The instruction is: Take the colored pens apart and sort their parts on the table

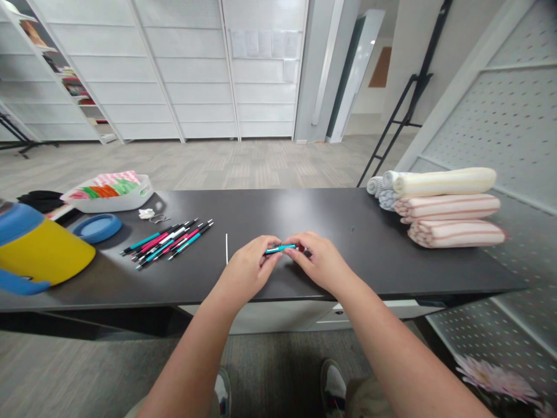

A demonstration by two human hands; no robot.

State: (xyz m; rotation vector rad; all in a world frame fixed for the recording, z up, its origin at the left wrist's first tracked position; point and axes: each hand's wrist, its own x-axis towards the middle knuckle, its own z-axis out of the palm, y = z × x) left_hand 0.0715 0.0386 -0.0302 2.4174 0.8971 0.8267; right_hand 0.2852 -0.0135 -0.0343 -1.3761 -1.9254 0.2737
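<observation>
Over the front middle of the dark table, my left hand (pixel 253 262) and my right hand (pixel 319 259) meet at a short teal pen barrel (pixel 281 249). Fingers of both hands are closed on it, one hand at each end. Its two ends are hidden by my fingertips. A thin white stick (pixel 227 248), perhaps a pen refill, lies on the table just left of my left hand. Farther left is a loose pile of pens (pixel 167 242) in teal, red, white and black, lying slanted.
Rolled towels (pixel 452 206) are stacked at the table's right end. On the left are a yellow and blue container (pixel 43 247), a blue lid (pixel 97 227), a white basket (pixel 115 202) with colourful cloth, and a small white item (pixel 147 213). A pegboard panel (pixel 517 116) borders the right.
</observation>
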